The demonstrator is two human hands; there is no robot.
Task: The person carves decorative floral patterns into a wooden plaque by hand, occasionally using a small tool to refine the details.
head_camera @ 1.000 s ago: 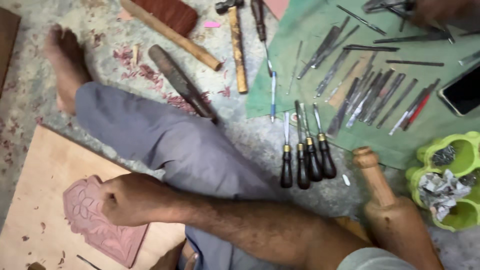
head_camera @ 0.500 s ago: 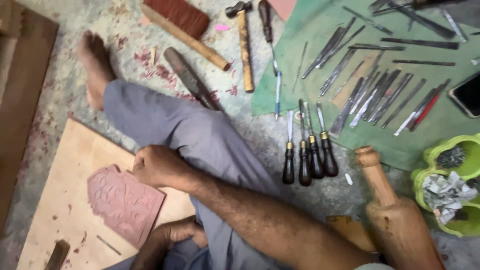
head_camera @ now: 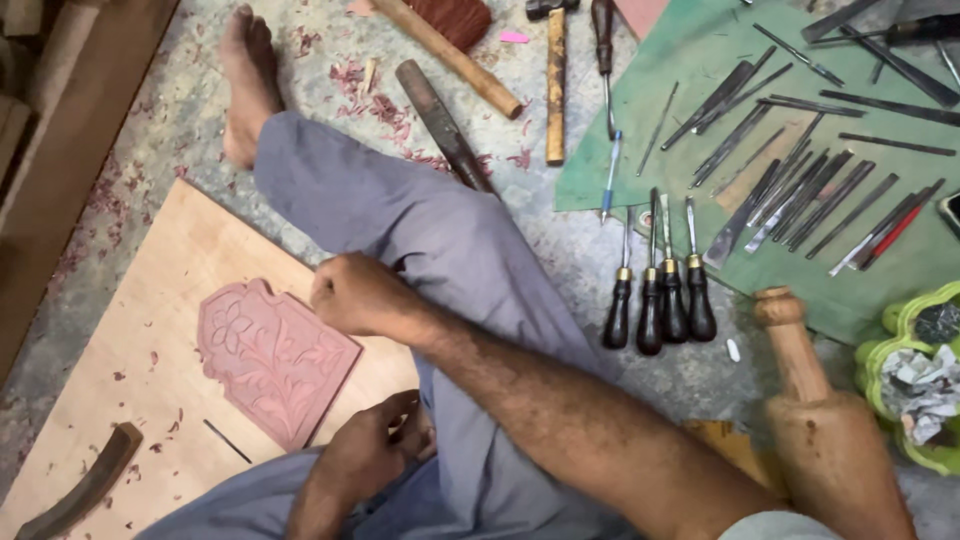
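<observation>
A reddish carved wooden panel (head_camera: 272, 358) with a flower and leaf relief lies on a pale plywood board (head_camera: 140, 330). My right hand (head_camera: 352, 296) is curled into a fist at the panel's upper right corner, resting against my grey-trousered knee (head_camera: 440, 250). No tool shows in it. My right forearm reaches in from the lower right. My left hand (head_camera: 368, 452) sits at the bottom, by the panel's lower right edge, with its fingers curled. Whether it grips anything is hidden.
A wooden mallet (head_camera: 815, 425) stands at the lower right. Several black-handled chisels (head_camera: 658, 300) lie beside a green cloth (head_camera: 700, 60) covered with metal carving tools. A hammer (head_camera: 555, 85), a file (head_camera: 445, 125), a green tray (head_camera: 905, 330) and a curved wood piece (head_camera: 80, 485) surround me.
The view has swung left and down. My right hand has come off the panel's face to its upper right corner. My left hand has come into view at the bottom.
</observation>
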